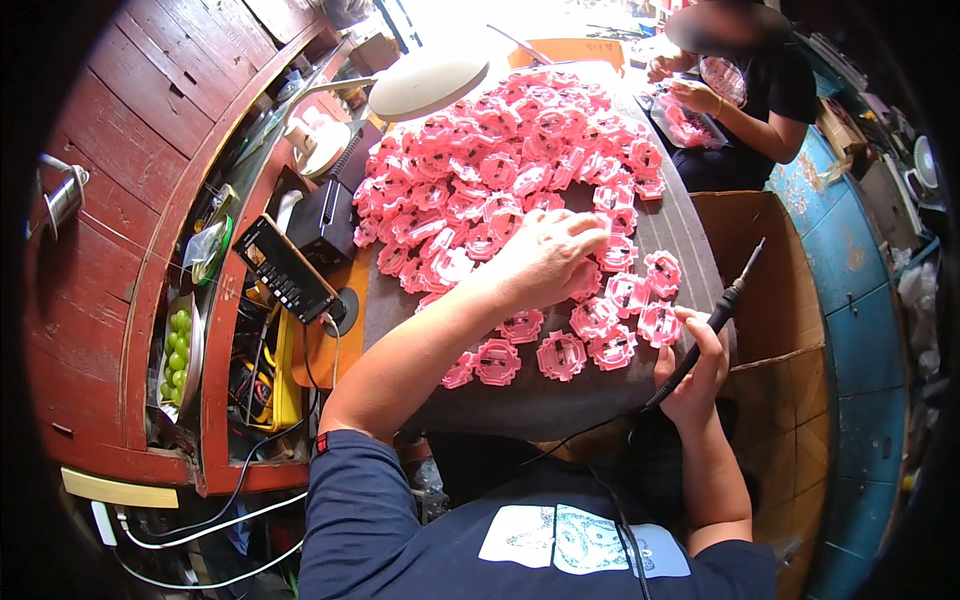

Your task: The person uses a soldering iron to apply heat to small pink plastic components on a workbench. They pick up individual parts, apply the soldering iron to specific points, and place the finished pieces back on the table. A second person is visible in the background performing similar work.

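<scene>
1. Heap of pink parts (498, 170), 12 o'clock on the table (695, 260): finished or waiting, I cannot tell.
2. Left hand (555, 255), table centre: fingers curled downward, any grip hidden.
3. Loose pink parts (561, 356), 4 to 7 o'clock: probably the current batch.
4. Right hand (703, 372), 4 o'clock: gripping a soldering iron (722, 308).

I wear a navy T-shirt (430, 565) with short sleeves (362, 485), a small red tag (321, 441) at the left hem, and a white and pale-blue print (585, 540) crossed by black cord (626, 527). My left hand (550, 260) and right hand (692, 402) are bare.
</scene>
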{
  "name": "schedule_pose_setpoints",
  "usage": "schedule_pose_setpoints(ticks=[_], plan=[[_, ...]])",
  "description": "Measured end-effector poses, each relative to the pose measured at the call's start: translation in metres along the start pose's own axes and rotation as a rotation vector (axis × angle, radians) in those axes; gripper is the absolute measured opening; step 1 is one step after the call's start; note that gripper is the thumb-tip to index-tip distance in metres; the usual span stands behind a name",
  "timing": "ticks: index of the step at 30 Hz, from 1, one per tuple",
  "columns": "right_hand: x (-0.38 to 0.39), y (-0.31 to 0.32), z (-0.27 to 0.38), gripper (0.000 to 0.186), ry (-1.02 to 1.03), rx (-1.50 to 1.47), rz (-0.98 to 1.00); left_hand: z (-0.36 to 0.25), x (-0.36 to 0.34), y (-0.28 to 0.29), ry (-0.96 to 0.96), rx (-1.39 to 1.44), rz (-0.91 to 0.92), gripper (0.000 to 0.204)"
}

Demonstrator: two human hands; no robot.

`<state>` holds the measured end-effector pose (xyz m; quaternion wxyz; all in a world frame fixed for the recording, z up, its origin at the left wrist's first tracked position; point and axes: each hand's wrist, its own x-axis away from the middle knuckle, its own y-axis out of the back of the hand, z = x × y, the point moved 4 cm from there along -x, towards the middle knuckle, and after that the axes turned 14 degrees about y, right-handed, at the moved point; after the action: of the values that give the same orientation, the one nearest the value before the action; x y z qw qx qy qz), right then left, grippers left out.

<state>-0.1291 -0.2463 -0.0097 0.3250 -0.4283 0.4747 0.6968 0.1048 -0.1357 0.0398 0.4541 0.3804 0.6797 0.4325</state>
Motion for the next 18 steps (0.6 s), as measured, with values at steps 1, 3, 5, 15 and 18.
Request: schedule_pose_setpoints(ticks=[1,3,5,15,18], plan=[[0.001,0.000,-0.001,0.041,-0.006,0.005,0.004,0.003,0.001,0.000,0.056,-0.062,0.010,0.041],[0.000,0.000,-0.001,0.041,0.011,0.005,0.009,0.011,0.006,0.003,0.102,-0.078,0.001,0.039],[0.002,0.001,-0.003,0.042,0.020,0.008,0.011,0.014,0.007,0.003,0.132,-0.087,-0.012,0.037],[0.002,0.000,-0.001,0.042,0.009,0.003,0.002,0.007,0.011,0.033,0.054,0.082,-0.099,0.037],[0.002,0.000,-0.002,0.042,-0.003,-0.019,-0.009,0.028,0.026,0.063,0.158,0.171,-0.199,0.030]])
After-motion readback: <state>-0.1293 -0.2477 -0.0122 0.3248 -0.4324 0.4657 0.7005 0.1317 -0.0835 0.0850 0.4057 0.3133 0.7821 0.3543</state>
